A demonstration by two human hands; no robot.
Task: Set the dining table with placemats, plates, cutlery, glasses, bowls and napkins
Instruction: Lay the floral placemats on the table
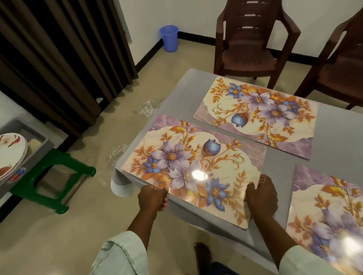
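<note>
Both hands pinch the near long edge of the floral placemat (191, 165) at the table's (341, 145) near-left corner, left hand (152, 198) and right hand (261, 195) well apart; it looks thin, light, stiffish and glossy, probably slippery, so edge grips seem best.

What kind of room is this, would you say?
Most likely a dining room in a home. A grey table carries floral placemats, brown plastic chairs stand at its far side, and a stack of plates waits on a tub nearby.
</note>
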